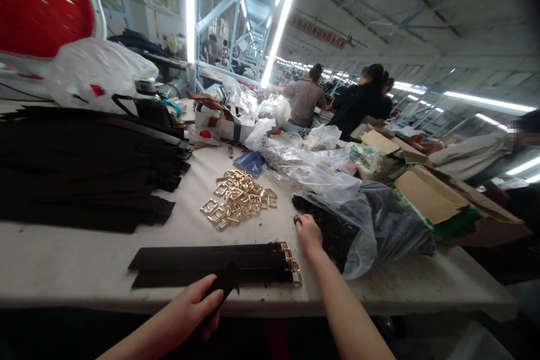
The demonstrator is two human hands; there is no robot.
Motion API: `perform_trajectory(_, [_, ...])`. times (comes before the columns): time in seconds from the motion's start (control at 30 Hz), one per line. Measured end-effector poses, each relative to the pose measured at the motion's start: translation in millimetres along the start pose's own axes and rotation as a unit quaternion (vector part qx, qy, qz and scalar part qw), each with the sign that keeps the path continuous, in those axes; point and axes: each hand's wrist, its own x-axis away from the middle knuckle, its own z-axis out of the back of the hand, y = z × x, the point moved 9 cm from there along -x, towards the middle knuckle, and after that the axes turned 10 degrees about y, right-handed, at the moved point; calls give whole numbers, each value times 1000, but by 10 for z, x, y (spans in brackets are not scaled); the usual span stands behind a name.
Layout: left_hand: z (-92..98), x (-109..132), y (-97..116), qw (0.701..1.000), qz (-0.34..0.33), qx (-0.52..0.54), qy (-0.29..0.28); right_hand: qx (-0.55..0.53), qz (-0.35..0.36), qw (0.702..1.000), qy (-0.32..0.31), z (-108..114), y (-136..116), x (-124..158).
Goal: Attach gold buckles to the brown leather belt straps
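My left hand (202, 304) is closed around a black belt strap (228, 281), near the front edge of the table. My right hand (310, 232) pinches a small black loop (297, 219) beside an opened clear plastic bag, whose small black pieces (333, 230) show at its mouth. Finished-looking black belts (211, 261) lie flat between the hands, with gold buckles (293, 264) at their right ends. Beyond them a heap of loose gold buckles (238, 197) rests on the white table (97, 259).
A thick stack of black straps (84, 169) covers the left side. Clear plastic bags (312, 166), a blue packet (251, 163) and open cardboard boxes (439, 197) crowd the back and right. A red lamp-like cover (40, 5) hangs upper left. Other people (306, 98) are farther back.
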Motion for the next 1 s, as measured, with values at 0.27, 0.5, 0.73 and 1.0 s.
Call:
perform_trajectory(0.27, [-33, 71, 61, 1000, 2, 19, 13, -42, -52, 998, -7, 18, 139, 129])
perform_trajectory(0.5, [-28, 74, 88, 1000, 7, 9, 11, -202, -138, 970, 17, 53, 281, 175])
perform_trajectory(0.73, [3, 38, 170, 999, -24, 10, 20, -475, -258, 841, -7, 156, 54, 277])
perform_trajectory(1.0, [124, -78, 646, 985, -135, -10, 106, -755, -346, 531, -166, 192, -1583, 1328])
